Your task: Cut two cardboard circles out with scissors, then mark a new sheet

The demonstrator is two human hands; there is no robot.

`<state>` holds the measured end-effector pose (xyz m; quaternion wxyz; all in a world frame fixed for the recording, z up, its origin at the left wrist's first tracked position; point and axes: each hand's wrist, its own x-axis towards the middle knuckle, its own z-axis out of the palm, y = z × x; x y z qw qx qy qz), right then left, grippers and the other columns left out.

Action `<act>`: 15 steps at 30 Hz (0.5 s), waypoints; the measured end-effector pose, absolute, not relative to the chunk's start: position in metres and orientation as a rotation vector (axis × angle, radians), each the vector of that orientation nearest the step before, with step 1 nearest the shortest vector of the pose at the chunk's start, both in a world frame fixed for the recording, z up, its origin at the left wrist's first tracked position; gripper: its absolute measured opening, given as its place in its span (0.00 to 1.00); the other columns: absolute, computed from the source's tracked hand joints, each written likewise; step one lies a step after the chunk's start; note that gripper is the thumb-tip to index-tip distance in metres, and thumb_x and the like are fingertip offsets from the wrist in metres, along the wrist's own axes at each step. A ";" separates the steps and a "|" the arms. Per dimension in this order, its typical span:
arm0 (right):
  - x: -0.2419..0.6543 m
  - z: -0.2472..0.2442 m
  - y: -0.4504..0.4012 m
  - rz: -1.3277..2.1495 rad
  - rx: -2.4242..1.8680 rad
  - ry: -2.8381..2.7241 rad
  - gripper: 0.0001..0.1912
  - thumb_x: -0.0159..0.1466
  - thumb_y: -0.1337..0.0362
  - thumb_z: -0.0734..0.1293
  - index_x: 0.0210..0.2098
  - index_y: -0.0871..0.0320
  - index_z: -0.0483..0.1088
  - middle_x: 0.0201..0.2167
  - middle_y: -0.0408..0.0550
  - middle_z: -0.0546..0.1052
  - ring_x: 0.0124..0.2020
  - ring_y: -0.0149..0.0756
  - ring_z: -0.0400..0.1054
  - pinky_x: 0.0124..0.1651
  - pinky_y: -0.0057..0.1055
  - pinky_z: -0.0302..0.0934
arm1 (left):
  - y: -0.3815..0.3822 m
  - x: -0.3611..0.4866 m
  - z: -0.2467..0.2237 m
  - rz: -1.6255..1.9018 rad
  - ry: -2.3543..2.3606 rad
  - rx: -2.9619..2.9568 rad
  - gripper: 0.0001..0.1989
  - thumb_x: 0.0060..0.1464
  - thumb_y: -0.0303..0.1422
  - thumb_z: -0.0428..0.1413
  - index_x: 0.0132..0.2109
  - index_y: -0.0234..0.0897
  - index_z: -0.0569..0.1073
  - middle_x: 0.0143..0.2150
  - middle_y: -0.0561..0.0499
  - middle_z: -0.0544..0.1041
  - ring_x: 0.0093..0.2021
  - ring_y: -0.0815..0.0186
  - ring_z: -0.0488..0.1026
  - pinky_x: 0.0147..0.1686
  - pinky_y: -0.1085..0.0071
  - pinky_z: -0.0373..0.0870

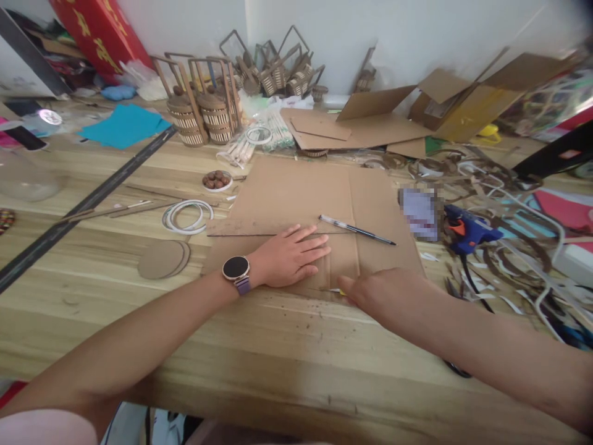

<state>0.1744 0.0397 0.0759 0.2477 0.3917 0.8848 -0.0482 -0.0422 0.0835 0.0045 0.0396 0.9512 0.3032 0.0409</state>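
A large sheet of brown cardboard (296, 185) lies on the wooden table, with a loose-edged piece across its middle. My left hand (290, 256), a watch on its wrist, presses flat on the cardboard with fingers spread. Near the cardboard's front edge, my right hand (370, 287) is closed around a utility knife (341, 292). Only a bit of yellow and a thin pale tip of it show; the rest is hidden by the fingers. A black pen (359, 230) rests on the cardboard beyond both hands.
Cardboard discs (162, 259), white rings (188, 216) and a bowl of brown balls (217, 180) lie left. A blue glue gun (472, 230) and scraps are right. Small baskets (188, 120) and a cardboard box (482, 105) stand behind. Dark crumbs dot the table's front.
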 end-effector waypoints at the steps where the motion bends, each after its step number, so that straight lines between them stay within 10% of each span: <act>1: 0.173 0.077 0.040 -0.122 1.057 2.391 0.06 0.67 0.72 0.66 0.42 0.59 0.74 0.25 0.50 0.82 0.27 0.47 0.79 0.20 0.29 0.48 | 0.083 -0.042 0.005 0.130 0.931 2.913 0.27 0.71 0.42 0.40 0.70 0.37 0.59 0.74 0.48 0.56 0.74 0.51 0.47 0.70 0.51 0.44; 15: 0.170 0.075 0.040 -0.027 1.026 2.356 0.07 0.69 0.70 0.65 0.44 0.57 0.73 0.30 0.49 0.83 0.33 0.49 0.81 0.23 0.30 0.51 | 0.087 -0.035 0.012 0.065 1.008 2.888 0.29 0.68 0.45 0.46 0.70 0.36 0.58 0.75 0.39 0.49 0.73 0.50 0.48 0.68 0.51 0.47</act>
